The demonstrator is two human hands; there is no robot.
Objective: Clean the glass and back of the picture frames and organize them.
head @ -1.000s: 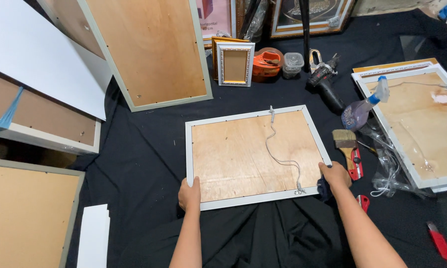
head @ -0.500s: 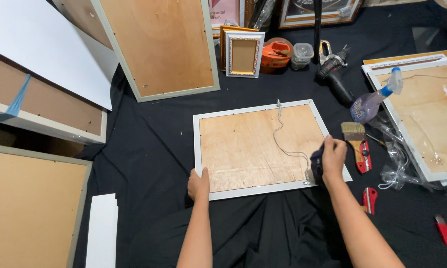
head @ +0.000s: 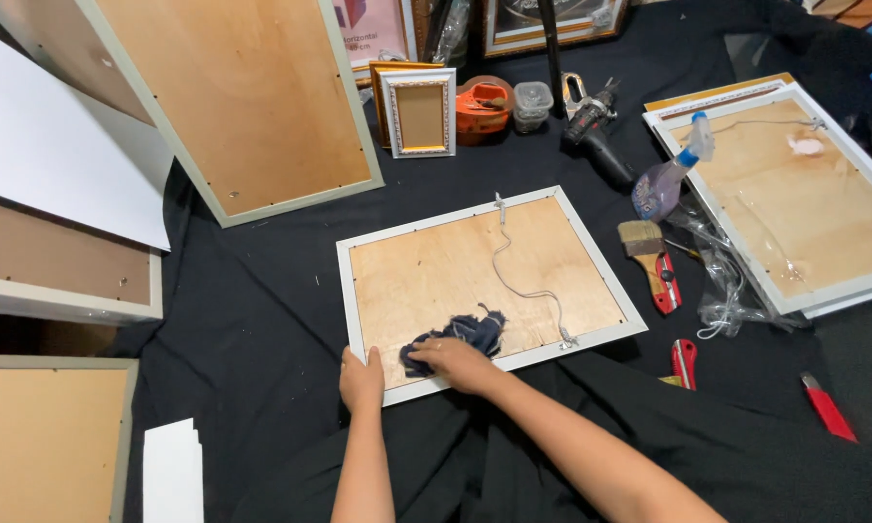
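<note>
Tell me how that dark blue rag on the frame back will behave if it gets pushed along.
The dark blue rag lies crumpled under the right hand, so it is probably floppy and light. On the plywood backing it would likely bunch, and may snag the hanging wire.

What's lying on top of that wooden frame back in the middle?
On the frame back lie a loose hanging wire and a dark blue cloth, pressed by the right hand. The board beneath them is hidden.

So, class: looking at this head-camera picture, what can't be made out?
- Front of the white picture frame: face-down, only its plywood back shows.
- Right hand fingertips: buried in the dark cloth.
- Small clear container: contents too small.
- Wooden panel: cut by the left edge.
</note>
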